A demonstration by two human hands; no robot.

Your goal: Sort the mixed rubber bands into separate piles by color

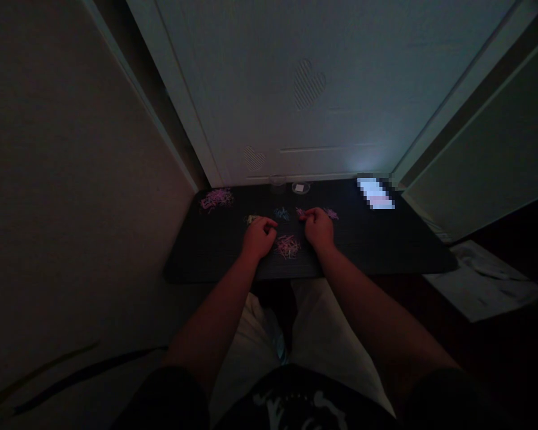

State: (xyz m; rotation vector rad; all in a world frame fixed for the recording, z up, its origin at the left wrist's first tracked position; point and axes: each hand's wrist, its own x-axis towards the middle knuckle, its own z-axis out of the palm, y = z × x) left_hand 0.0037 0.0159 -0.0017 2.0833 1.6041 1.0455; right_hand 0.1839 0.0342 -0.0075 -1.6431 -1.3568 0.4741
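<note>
On the black table lie small piles of thin, coloured, band-like pieces, too dim and small to name surely. My left hand (259, 236) rests at the table with its fingers curled together, beside a yellowish pile (251, 219). Whatever it holds, if anything, is hidden. My right hand (319, 227) has its thumb and finger pinched at a small red-pink pile (300, 212); what lies between the tips is too small to make out. A mixed pink and pale pile (287, 246) is between my wrists, with a blue pile (281, 213) beyond it. Past my right knuckles is a purple-pink pile (330, 213).
A larger pink-purple heap (216, 199) sits at the table's (376, 245) far left. Along the back stand a clear round container (277, 184) and a clear lid with a white label (300, 188). A bright, blurred-out screen (376, 192) lies back right, near the white panel (341, 119).
</note>
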